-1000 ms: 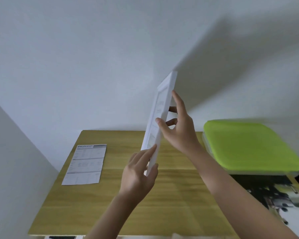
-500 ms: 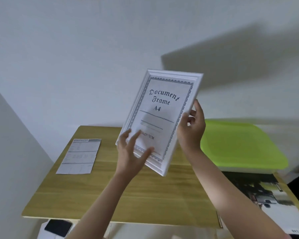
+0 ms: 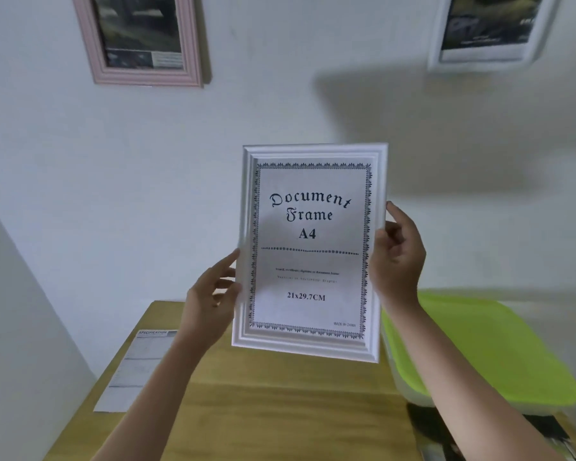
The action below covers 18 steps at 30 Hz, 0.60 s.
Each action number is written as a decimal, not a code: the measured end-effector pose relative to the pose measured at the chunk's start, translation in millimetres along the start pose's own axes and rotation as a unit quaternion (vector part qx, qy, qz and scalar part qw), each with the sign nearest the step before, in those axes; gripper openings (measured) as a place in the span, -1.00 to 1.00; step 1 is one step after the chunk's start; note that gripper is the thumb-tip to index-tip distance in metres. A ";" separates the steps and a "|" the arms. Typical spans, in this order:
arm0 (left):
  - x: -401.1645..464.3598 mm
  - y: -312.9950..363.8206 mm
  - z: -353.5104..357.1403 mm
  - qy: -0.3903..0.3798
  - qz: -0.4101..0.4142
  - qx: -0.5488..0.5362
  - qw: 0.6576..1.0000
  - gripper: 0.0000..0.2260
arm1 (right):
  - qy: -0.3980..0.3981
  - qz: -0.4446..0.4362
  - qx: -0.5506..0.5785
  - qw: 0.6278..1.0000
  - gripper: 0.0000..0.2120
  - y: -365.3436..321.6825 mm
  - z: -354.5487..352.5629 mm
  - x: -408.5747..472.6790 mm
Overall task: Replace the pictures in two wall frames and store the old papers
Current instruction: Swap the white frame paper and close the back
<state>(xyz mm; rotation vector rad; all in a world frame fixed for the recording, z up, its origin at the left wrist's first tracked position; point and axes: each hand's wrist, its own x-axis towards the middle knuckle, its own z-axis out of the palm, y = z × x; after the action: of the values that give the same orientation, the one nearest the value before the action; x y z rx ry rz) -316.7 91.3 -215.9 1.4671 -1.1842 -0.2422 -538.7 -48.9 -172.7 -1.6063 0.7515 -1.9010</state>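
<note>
Head view: white frame [image 3: 310,347] held upright, facing the camera, in the air above the wooden surface [image 3: 280,410], in front of the wall. Its insert sheet [image 3: 310,247] reads "Document Frame A4" inside an ornate dark border. Left hand [image 3: 210,304] grips the left edge, right hand [image 3: 398,257] grips the right edge.

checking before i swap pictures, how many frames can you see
3: a white frame held by the left hand and right hand, a pink frame on the wall upper left, another white one upper right, partly cropped.
</note>
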 end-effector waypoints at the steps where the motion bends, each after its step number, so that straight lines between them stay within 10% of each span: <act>1: 9.4 5.4 -2.0 0.000 0.012 -0.003 1.000 -0.49 | 0.000 -0.010 0.004 1.000 -0.63 -1.3 3.8 11.2; 18: 212.1 68.4 -4.4 0.053 0.158 -0.068 0.984 -0.53 | 0.019 -0.129 0.026 0.991 -0.63 -25.3 96.4 209.9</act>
<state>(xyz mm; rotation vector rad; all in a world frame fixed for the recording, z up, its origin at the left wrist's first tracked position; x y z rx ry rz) -250.3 -53.5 -60.1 1.1409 -1.2689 -0.0252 -475.7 -187.0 3.2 -1.7064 0.5238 -2.1174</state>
